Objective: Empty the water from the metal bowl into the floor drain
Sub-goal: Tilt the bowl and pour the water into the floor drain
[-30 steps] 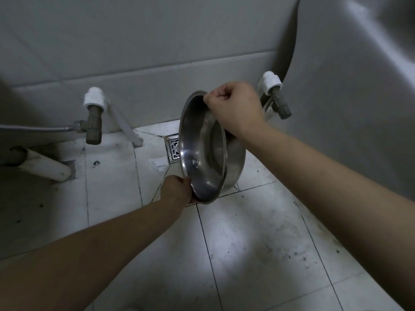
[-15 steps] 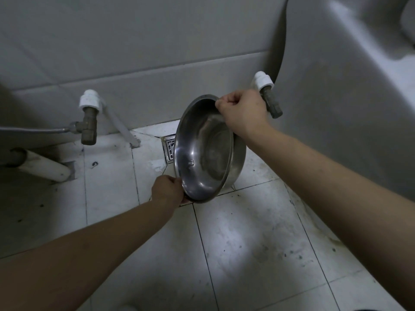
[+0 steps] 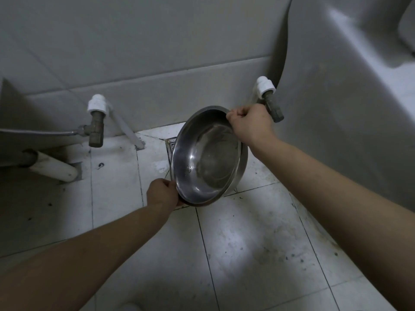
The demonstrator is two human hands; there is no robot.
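Both hands, the left hand [image 3: 162,192] and the right hand [image 3: 251,124], grasped opposite rims of the steeply tilted metal bowl [image 3: 207,157], apparently so its water ran toward the floor drain [image 3: 171,144] behind.

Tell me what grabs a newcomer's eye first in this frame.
The shiny metal bowl at centre, tipped on edge, left hand gripping its lower rim and right hand its upper rim. Behind it, the floor drain peeks out by the wall, with a brass valve to the left.

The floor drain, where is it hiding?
In the head view, the floor drain peeks out just left of the tilted metal bowl, on the tiled floor near the wall, between the two pipe valves.
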